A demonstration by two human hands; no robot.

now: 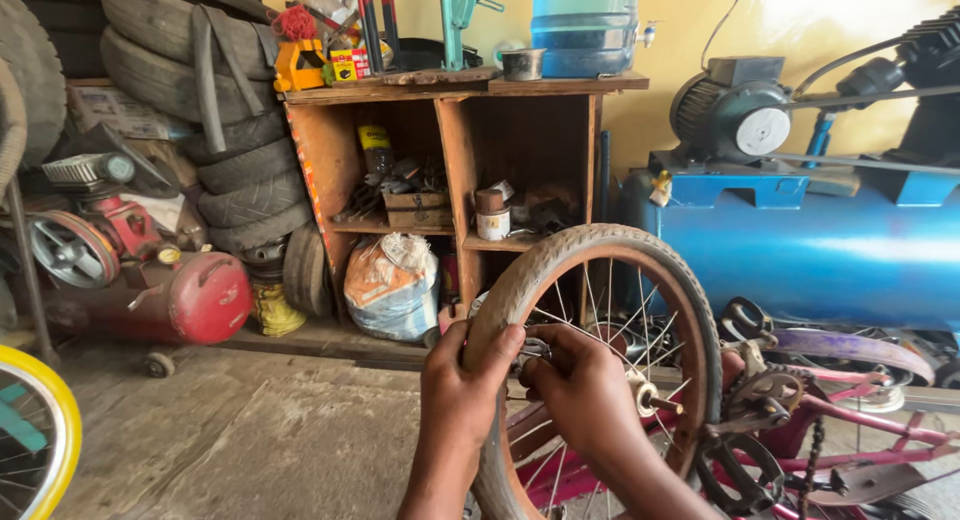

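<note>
From the head view, your left hand (462,380) wraps its fingers over the worn tan tyre (600,242) of the small bicycle wheel (600,360), thumb behind the tread, gripping it at the near left edge of the wheel, low in the middle of the picture. Your right hand (578,385) sits just beside it, curled inward with fingertips pinching something small and metallic against the rim; what exactly it is you cannot tell, since your knuckles hide it. The risk here, as I judge it, lies in the thin steel spokes (615,315) close under your fingers: if the wheel turns while you press, they could nip a fingertip. The toothed chainring (765,392) and greasy chain (815,445) stand near your right wrist, and a slip sideways could drag skin across them. The dusty tyre rubber looks cracked and dry, so your grip may slide. The pink frame (870,420) is glossy painted tube. Behind stand a smooth blue compressor tank (800,250), a rough wooden shelf (450,160), stacked black tyres (240,160) and a rounded red tank (200,298).
</note>
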